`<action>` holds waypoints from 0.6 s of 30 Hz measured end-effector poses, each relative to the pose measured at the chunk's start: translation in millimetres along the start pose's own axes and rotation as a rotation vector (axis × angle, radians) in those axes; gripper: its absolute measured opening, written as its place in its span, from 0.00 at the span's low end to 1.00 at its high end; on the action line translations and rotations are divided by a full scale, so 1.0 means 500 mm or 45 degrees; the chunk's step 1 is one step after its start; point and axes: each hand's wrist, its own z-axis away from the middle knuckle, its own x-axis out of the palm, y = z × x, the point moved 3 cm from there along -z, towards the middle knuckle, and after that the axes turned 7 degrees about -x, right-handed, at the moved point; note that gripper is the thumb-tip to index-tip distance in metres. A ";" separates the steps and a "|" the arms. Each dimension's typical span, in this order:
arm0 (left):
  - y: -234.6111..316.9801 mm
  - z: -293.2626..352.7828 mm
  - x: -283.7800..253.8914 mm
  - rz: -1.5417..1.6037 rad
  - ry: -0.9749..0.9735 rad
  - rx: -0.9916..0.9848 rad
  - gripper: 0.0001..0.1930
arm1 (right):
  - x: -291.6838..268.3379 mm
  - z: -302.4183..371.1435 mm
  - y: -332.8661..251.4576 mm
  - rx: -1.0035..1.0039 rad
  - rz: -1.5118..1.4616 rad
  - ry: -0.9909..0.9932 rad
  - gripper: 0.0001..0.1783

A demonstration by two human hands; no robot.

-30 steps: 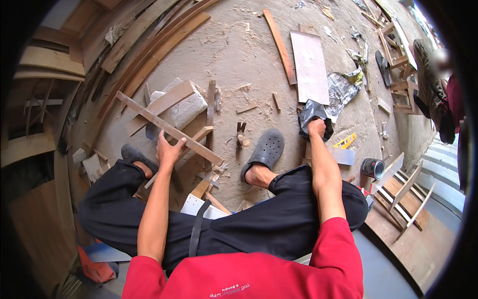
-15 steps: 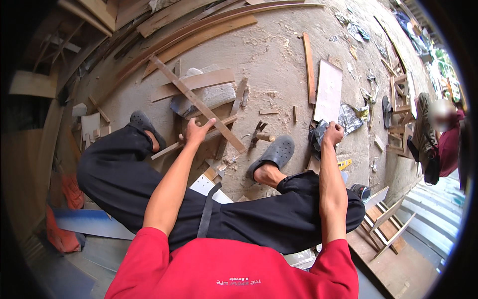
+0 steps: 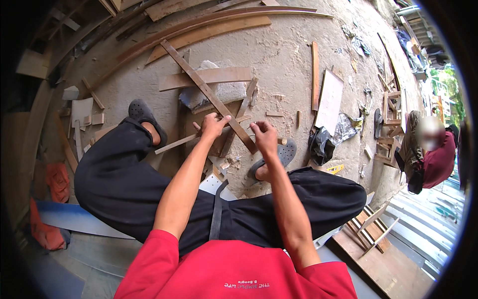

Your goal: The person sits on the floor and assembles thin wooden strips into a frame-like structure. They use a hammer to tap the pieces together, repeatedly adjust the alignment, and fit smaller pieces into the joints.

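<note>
My left hand (image 3: 213, 125) is closed around the crossing of a long brown wooden slat (image 3: 206, 91) and a thinner wooden strip (image 3: 175, 143), its thumb against the slat. The slat slants over a curved board (image 3: 219, 75) and a pale block (image 3: 234, 91). Just right of the slat's near end, my right hand (image 3: 264, 133) is raised with its fingers pinched together; what they hold, if anything, is too small to make out. Behind this hand a short wooden handle end (image 3: 282, 142) shows by my right shoe (image 3: 285, 153).
A black plastic bag (image 3: 323, 144) lies at right beside a pale panel (image 3: 329, 102) and a reddish board (image 3: 315, 74). Long planks (image 3: 214, 37) lie at the far side. Small wood frames (image 3: 373, 224) stand at the lower right. Another person (image 3: 435, 159) crouches at far right.
My right hand has moved left from the black plastic bag to beside the slat's near end. My left hand keeps its grip on the slat and strip. The view has shifted slightly.
</note>
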 end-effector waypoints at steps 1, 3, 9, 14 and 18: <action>-0.014 -0.010 -0.003 -0.005 -0.021 -0.043 0.26 | 0.019 0.024 -0.022 -0.032 0.108 0.052 0.12; -0.025 -0.024 -0.005 -0.009 -0.060 -0.090 0.26 | 0.029 0.057 -0.034 -0.086 0.158 0.136 0.10; 0.011 -0.001 -0.029 0.151 -0.131 -0.129 0.25 | 0.037 0.074 -0.014 -0.079 -0.033 0.231 0.09; -0.011 -0.017 -0.015 -0.031 -0.099 -0.104 0.25 | 0.054 0.046 -0.004 -0.108 -0.022 0.260 0.08; -0.020 -0.007 -0.010 -0.062 0.038 0.005 0.30 | 0.063 0.028 0.004 -0.116 0.070 0.228 0.09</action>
